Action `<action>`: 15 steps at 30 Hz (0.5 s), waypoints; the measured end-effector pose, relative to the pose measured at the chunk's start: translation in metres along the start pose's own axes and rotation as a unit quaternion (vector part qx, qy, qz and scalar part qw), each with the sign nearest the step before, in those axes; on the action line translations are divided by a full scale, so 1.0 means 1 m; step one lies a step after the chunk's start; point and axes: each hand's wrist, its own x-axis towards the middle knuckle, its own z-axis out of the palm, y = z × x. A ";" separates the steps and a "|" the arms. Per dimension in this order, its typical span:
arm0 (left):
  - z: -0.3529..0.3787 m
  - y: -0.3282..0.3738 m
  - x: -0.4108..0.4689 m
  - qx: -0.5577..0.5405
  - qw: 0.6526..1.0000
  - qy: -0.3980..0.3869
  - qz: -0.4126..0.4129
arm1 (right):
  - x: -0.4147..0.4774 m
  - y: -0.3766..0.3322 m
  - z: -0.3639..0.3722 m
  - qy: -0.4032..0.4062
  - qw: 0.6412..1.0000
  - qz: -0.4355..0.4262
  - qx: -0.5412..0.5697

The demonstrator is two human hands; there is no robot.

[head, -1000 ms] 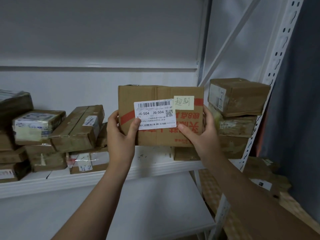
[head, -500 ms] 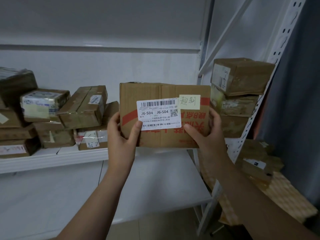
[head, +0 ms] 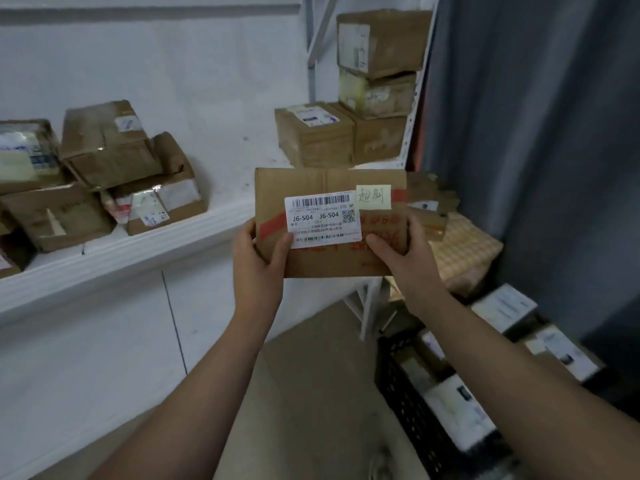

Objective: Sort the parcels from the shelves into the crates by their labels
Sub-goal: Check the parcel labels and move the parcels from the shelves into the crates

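Parcel (head: 332, 261): flat brown carton, held in the air with its front to the camera, in front of the shelf (head: 121, 252) edge and above the floor.
Left hand (head: 258, 261) grips the lower left corner, thumb on the front face just below the white label (head: 322, 220), fingers hidden behind.
Right hand (head: 407, 259) grips the lower right side, thumb on the front face beside the label, fingers curled round the right edge.
Label reads J6-S04 twice, with barcodes and a QR code. A yellow note (head: 373, 197) with handwriting sits at the label's upper right.
Shelf, left: pile of cartons (head: 107, 147), some tilted. Shelf, right end: three cartons stacked (head: 377, 43), one more (head: 313, 140) just beside them.
Black crate (head: 405, 403) on the floor, lower right, below the parcel; it holds white-labelled packages (head: 460, 407), blurred.
Grey curtain (head: 536, 133) at the right.
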 end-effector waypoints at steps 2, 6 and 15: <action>0.007 0.000 -0.020 0.000 1.000 -0.025 -0.009 | -0.025 0.002 -0.013 0.031 0.999 0.011 -0.019; 0.027 0.000 -0.059 0.007 0.997 -0.077 -0.019 | -0.075 0.007 -0.045 0.098 0.994 0.024 -0.043; 0.095 0.031 -0.164 -0.016 0.981 -0.192 0.004 | -0.183 0.008 -0.153 0.221 0.971 0.062 -0.070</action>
